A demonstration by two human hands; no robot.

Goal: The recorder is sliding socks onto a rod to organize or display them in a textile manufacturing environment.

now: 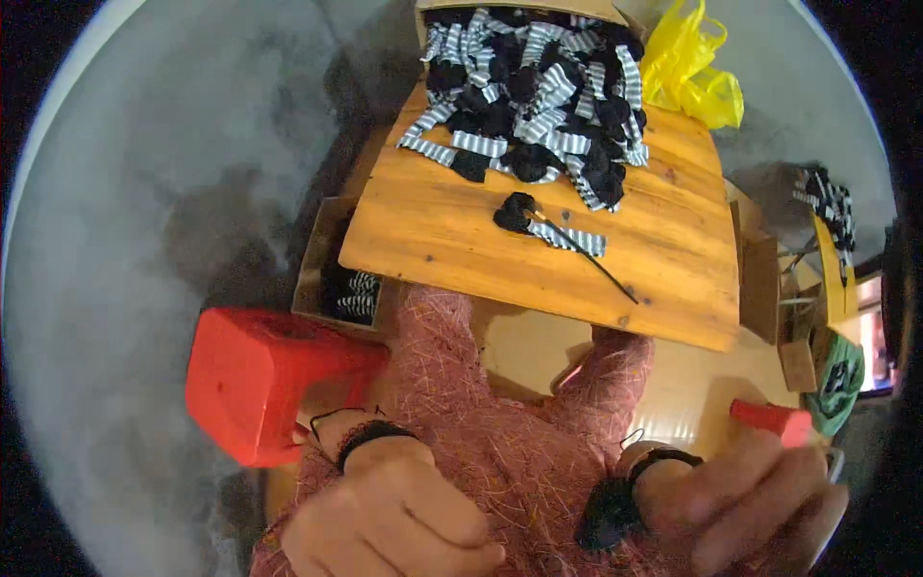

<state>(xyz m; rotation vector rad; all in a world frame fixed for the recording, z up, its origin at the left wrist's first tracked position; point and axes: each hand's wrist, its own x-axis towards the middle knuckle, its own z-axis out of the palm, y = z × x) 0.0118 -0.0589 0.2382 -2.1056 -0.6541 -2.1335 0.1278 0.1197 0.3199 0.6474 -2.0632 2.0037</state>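
Note:
Low over my lap, my left hand [394,510] is curled closed, its fingertips turned out of sight. My right hand [740,500] is at the lower right, fingers bent and smeared by motion. Beside its wrist, against my reddish patterned clothing, is a dark fuzzy piece [611,514]; I cannot tell whether the hand grips it. Ahead on the wooden table [461,260] lies one striped fabric piece [582,239] with a bunched black end [514,212]. A thin black rod [601,269] with a brass-coloured part, like a brush, rests across it. Neither hand touches these.
A large heap of striped and black fabric pieces [548,115] spills from a cardboard box [538,8] at the table's far end. Beside it sits a yellow plastic bag [687,72]. A red stool [231,385] and an open box [312,279] stand left; boxes [758,279] stand right.

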